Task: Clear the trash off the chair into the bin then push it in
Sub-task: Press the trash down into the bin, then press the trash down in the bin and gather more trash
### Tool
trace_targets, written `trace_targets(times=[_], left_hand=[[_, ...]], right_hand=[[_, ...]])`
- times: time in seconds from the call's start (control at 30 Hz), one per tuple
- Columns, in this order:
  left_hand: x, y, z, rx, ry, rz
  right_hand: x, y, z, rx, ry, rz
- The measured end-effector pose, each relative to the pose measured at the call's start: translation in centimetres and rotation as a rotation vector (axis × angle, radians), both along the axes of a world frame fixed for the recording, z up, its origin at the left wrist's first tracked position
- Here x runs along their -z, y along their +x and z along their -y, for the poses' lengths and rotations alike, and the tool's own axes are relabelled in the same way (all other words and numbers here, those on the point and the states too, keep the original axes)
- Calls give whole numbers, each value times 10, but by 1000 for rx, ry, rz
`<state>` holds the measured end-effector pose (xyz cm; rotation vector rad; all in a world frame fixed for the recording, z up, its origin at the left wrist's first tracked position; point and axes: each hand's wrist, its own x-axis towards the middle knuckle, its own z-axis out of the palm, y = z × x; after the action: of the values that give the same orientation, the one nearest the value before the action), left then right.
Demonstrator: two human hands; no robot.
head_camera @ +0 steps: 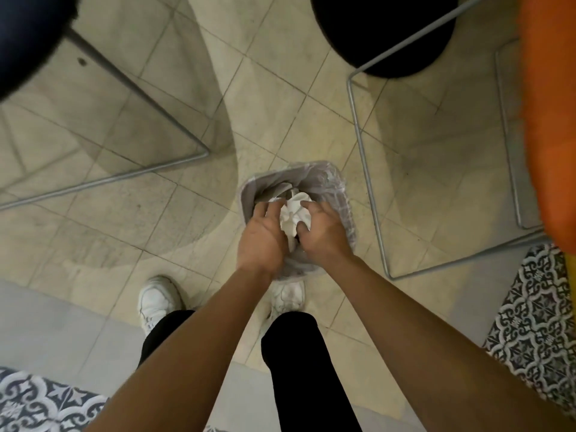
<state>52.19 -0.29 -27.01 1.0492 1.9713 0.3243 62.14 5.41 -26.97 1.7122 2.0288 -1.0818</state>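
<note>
1. Here, far left, a dark seat [28, 35] on thin metal legs [131, 88] stands over the beige tile floor [268, 98].
2. The left hand [260, 236] is above the bin [339, 188], fingers spread and curled against the left side of the paper [294, 213].
3. The paper is a white, crumpled wad with deep folds, held between both hands just over the bin's mouth; its long axis runs away from the person, toward the bin's far rim.
4. The bin is small, grey, rounded-square, lined with a clear bag, and stands on the floor just past a white shoe [288, 296].
5. The right hand [322, 233] presses the paper's right side, fingers curled onto it.
6. Right of the bin stands a second dark seat [383, 32] on a wire frame, then an orange surface [548, 104].
</note>
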Motion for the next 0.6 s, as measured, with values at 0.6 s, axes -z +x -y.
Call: trace_targets(times=[0.6], left_hand=[[-191, -157, 30, -21, 297, -108]], right_hand=[[-180, -114, 21, 16, 161, -134]])
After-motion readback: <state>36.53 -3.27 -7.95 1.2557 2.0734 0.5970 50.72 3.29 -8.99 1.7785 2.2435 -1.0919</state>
